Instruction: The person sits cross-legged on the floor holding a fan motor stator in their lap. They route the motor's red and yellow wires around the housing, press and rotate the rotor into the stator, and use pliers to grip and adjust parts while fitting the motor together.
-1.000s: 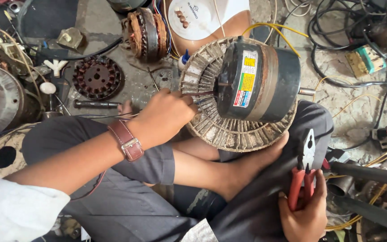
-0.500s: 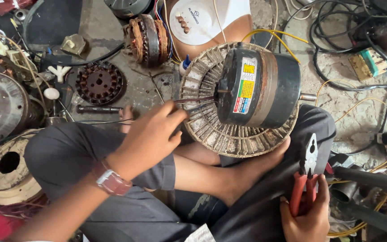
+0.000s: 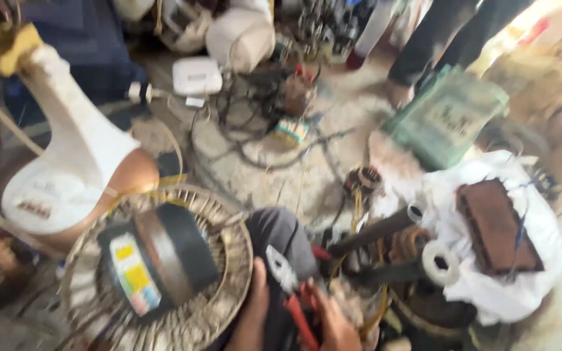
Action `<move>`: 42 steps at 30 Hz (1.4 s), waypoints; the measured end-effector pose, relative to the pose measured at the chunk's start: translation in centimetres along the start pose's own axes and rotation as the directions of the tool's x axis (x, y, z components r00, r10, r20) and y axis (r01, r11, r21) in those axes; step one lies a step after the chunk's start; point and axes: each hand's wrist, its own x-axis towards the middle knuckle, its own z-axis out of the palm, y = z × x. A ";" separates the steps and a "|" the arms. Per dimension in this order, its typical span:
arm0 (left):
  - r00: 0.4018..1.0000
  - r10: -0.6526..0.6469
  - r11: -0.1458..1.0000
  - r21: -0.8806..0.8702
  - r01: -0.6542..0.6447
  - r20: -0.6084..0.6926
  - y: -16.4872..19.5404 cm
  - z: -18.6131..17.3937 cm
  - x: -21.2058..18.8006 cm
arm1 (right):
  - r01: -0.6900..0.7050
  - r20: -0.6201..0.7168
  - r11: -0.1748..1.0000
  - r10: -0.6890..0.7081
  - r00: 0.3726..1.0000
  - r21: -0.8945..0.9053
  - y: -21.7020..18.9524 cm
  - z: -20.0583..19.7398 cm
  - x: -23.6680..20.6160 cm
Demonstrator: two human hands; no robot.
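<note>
Red-handled pliers [image 3: 294,296] sit clamped in the right hand [image 3: 330,322], left hand unseen, beside the fan motor [image 3: 157,263] on the lap; blurred footing suggests jaws could nick its windings.

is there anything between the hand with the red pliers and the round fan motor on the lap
Nothing visible does. The right hand grips the red-handled pliers just right of the fan motor; only the person's dark-trousered knee lies behind the gap. The frame is blurred, and the left hand is out of view.
</note>
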 end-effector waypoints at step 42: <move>0.847 -0.530 0.837 -0.186 0.515 -0.040 8.7 8.1 -6.4 | -0.009 -0.016 0.998 0.008 1.000 -0.063 -3.0 -1.3 -1.8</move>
